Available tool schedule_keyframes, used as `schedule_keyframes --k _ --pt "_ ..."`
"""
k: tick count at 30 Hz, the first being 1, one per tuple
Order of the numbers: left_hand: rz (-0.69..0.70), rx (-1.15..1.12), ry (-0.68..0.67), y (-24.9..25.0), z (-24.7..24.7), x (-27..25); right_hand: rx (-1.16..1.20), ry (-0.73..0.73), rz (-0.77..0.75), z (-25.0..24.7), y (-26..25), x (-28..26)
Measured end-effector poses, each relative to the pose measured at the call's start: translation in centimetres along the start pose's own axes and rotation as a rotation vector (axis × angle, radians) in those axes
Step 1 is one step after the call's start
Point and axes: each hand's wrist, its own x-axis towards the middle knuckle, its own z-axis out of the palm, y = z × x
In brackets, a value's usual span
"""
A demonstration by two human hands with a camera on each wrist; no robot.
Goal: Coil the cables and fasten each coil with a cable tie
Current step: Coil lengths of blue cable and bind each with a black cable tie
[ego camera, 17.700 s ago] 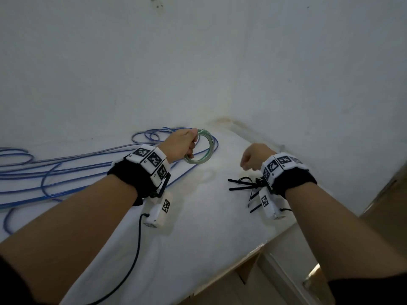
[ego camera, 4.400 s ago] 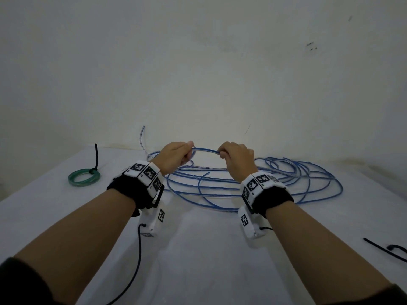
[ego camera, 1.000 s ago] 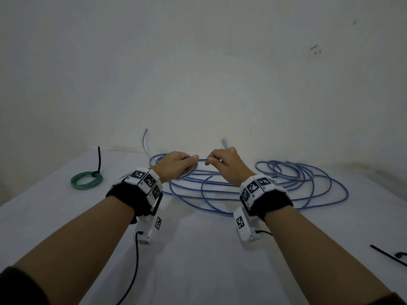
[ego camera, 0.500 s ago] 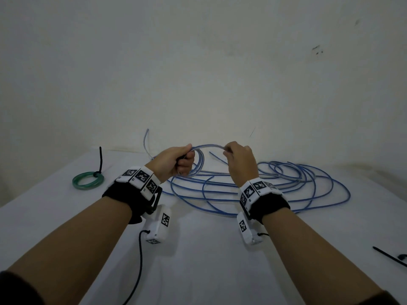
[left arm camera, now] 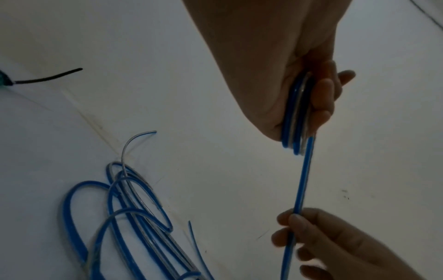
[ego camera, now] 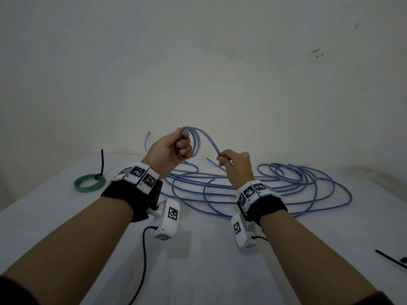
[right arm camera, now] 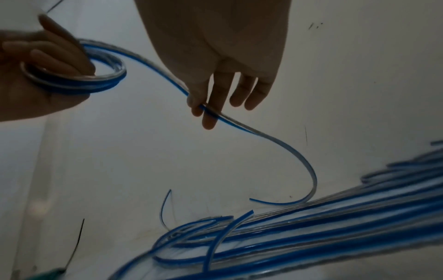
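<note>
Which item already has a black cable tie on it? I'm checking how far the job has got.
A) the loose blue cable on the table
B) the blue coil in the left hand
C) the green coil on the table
C: the green coil lies on the table with a black cable tie cinched round it.

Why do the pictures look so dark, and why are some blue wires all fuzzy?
Head view: dim, even light, grainy, soft shadows on the table. Right wrist view: the blue cable pile smears near the lens, while the right hand shows sharper. Left wrist view: murky, the left hand shadowed.
</note>
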Motion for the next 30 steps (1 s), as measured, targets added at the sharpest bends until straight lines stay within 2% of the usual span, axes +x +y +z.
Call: schedule_keyframes --k 4,6,8,11,13,15,18,22,25,30 --pt "0.105 -0.111 0.057 0.6 -0.4 0.4 0.064 -0.092 0.122 0.0 0.1 -0.3" --pt "0.138 -0.089 0.068 0.6 -0.6 0.5 0.029 -0.080 0.102 -0.1 0.4 -0.5" --pt "0.166 0.011 0.074 0.4 -0.5 0.7 -0.022 -0.094 0.012 0.0 0.3 -0.6" --pt "0.176 0.192 0.111 -0.3 -0.3 1.0 -0.067 -0.205 -0.088 0.3 -0.8 -0.5" --pt "0.208 0.438 0.183 -0.8 -0.1 1.2 -0.049 -0.283 -0.118 0.2 -1.9 -0.6" --pt "0.277 0.650 0.264 -1.5 0.0 1.3 -0.015 -0.343 -0.146 0.1 -2.9 -0.7" --pt "0.381 0.777 0.295 -2.6 -0.1 1.4 0.037 -0.390 -0.169 -0.1 -4.1 -1.2" --pt "0.322 1.060 0.205 -3.4 -1.2 1.0 0.108 -0.430 -0.165 -0.8 -4.7 -1.2" --pt "0.248 1.240 0.154 -3.6 -1.3 0.7 0.089 -0.394 -0.187 -1.3 -4.6 -1.1" --pt "0.124 1.292 0.096 -3.4 -1.0 0.3 0.049 -0.293 -0.307 -1.2 -4.2 -1.0"
